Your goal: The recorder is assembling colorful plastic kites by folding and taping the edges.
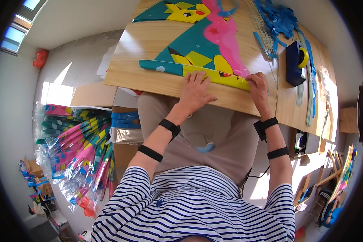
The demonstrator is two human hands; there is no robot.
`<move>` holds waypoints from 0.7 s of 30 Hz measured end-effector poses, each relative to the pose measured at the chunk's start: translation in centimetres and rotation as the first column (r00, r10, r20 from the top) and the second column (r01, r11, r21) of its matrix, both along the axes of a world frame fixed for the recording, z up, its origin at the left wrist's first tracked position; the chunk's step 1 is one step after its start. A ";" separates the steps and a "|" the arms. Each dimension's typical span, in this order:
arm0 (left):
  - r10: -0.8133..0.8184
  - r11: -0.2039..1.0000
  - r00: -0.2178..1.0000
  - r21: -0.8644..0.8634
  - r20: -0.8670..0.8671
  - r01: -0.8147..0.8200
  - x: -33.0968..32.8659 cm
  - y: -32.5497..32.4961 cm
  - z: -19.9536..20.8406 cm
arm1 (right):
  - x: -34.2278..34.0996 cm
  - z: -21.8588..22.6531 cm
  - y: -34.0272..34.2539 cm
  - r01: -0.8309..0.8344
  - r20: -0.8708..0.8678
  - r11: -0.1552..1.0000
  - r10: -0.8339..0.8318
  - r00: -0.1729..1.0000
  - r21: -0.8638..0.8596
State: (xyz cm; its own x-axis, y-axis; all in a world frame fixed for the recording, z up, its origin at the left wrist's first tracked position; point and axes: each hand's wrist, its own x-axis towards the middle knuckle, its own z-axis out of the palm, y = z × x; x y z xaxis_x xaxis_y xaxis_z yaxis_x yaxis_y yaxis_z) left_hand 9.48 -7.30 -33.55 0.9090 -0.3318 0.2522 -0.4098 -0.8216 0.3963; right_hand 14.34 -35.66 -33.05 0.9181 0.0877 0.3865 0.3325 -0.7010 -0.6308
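Head view: at the far left, a clear plastic-wrapped bundle (84, 147) of folded multicoloured sheets lies beside an open cardboard box (93, 96). Right of the box stands a wood-grain tabletop (121, 74). A second cartoon-printed sheet (149, 13) lies toward its far side. The teal, pink and yellow cartoon-printed sheet (193, 45) lies at the near edge of the tabletop, in front of the person, its near margin folded over into a long strip (161, 67). The left hand (195, 90) is palm down, fingers spread, flat on the folded strip near its middle. The right hand (259, 86) pinches the strip's right end between thumb and forefinger. Farther right are tangled blue ribbons (278, 20), a dark-blue tape dispenser (293, 66) bearing a yellow roll (303, 57), and pale thin rods (309, 108).
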 end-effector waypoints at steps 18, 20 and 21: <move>-0.011 0.999 0.997 -0.033 0.080 0.014 0.1 0.2 0.1 | 0.7 -1.9 2.7 -0.056 0.045 0.998 0.058 0.997 -0.032; -0.017 0.999 0.997 -0.026 0.081 0.019 0.2 0.1 -0.2 | 0.7 -2.0 2.5 -0.058 0.060 0.998 0.060 0.996 -0.036; -0.021 1.000 0.997 -0.014 0.077 0.022 0.4 -0.1 -0.3 | 0.6 -2.1 2.6 -0.051 0.074 0.998 0.053 0.996 -0.033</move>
State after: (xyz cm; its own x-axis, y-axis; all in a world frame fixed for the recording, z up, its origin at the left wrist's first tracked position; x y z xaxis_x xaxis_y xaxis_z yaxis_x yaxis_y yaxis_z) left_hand 9.84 -7.36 -33.82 0.8795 -0.3467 0.3261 -0.4570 -0.8067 0.3748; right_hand 14.99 -33.06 -35.19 0.8808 0.1479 0.4498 0.4144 -0.7004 -0.5811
